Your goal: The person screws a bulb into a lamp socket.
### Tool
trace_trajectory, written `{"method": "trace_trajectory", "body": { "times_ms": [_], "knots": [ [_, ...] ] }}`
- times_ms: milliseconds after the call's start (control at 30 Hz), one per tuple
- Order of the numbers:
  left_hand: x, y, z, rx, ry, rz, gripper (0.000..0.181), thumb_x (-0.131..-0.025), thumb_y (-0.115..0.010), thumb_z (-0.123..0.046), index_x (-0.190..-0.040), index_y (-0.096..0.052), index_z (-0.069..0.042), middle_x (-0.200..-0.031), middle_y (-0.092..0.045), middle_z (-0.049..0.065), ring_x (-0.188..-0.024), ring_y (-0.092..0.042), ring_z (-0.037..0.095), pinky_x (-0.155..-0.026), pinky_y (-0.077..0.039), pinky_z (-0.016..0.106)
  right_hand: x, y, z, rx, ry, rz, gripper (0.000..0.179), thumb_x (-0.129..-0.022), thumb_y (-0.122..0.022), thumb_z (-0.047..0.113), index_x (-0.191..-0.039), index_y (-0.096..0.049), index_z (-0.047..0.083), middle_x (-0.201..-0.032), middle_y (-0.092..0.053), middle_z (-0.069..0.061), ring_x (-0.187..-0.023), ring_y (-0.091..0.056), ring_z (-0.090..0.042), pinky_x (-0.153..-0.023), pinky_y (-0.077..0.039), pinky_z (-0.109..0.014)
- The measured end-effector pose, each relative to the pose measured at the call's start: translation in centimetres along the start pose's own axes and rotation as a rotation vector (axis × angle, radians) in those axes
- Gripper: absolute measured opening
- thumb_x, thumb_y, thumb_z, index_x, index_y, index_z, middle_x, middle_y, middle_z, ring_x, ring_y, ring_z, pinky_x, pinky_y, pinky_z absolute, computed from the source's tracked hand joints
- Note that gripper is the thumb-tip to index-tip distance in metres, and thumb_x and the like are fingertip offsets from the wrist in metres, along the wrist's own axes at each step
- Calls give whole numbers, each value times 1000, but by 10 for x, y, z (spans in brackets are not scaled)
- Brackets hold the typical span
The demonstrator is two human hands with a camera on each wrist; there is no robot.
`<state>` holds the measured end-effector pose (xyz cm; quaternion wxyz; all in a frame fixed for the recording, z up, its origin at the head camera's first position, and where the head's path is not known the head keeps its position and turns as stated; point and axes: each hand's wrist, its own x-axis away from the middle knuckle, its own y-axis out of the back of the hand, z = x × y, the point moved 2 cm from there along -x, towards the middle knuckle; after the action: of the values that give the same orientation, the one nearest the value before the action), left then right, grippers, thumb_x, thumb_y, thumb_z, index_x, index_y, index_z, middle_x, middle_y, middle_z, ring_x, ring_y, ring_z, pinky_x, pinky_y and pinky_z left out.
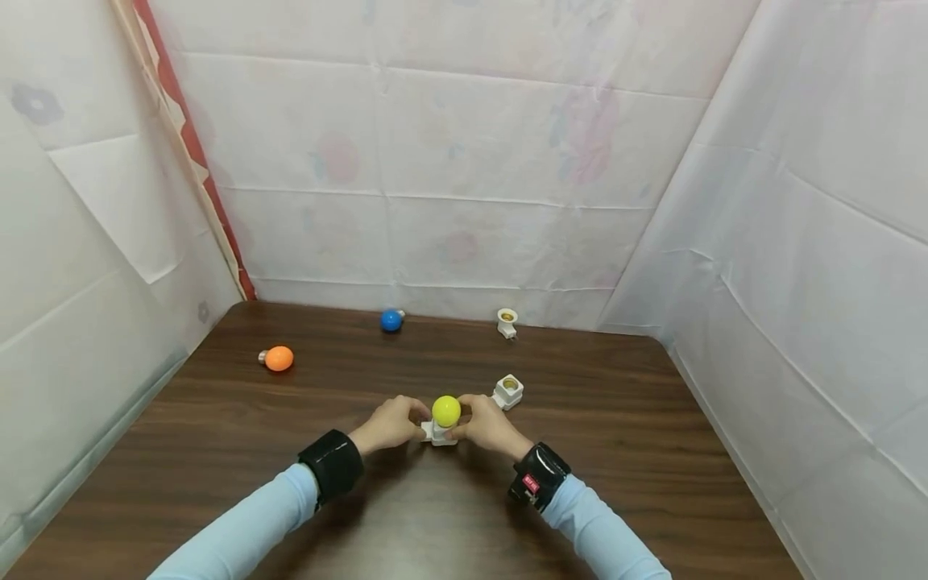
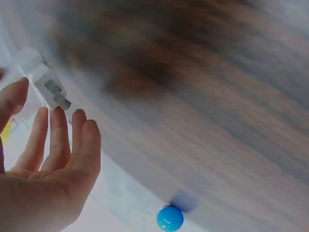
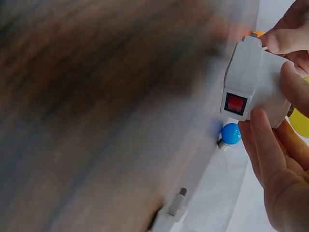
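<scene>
A yellow bulb (image 1: 445, 411) stands base-down in a white plug-in lamp socket (image 1: 442, 436), near the middle of the wooden table. My left hand (image 1: 391, 423) pinches the socket's plug end between thumb and fingers, close to the metal pins (image 2: 58, 94). On the other side, my right hand (image 1: 491, 425) grips the socket body, its thumb and fingers on opposite faces. A red switch (image 3: 235, 103) shows on the socket in the right wrist view. The bulb's threaded base is mostly hidden inside the socket.
Just behind my right hand is a second white socket (image 1: 509, 392); a third, round-mouthed socket (image 1: 507, 322) stands near the back edge. A blue bulb (image 1: 391, 321) lies at the back, and an orange bulb (image 1: 279, 358) lies at the left. White sheets (image 1: 464, 161) enclose the table.
</scene>
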<state>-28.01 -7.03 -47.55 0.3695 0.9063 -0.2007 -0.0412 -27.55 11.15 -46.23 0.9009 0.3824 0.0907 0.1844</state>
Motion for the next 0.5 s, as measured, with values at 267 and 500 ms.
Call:
{"method": "trace_trajectory", "body": {
  "times_ms": [267, 500],
  "knots": [
    [-2, -7, 2, -109, -58, -24, 25, -68, -77, -7, -91, -69, -9, -90, -67, 3, -78, -58, 15, -67, -50, 35, 0, -6, -8, 72, 77, -24, 35, -68, -80, 20, -97, -65, 6, -93, -68, -1, -84, -58, -10, -74, -49, -27],
    [-10, -5, 5, -95, -47, -98, 22, -68, -78, -11, -88, -69, -8, -86, -69, 2, -76, -61, 14, -66, -50, 33, -12, -9, -14, -40, -14, -73, 40, -70, -78, 14, -104, -63, 0, -98, -68, -10, -90, -63, -19, -79, -52, -31]
  ]
}}
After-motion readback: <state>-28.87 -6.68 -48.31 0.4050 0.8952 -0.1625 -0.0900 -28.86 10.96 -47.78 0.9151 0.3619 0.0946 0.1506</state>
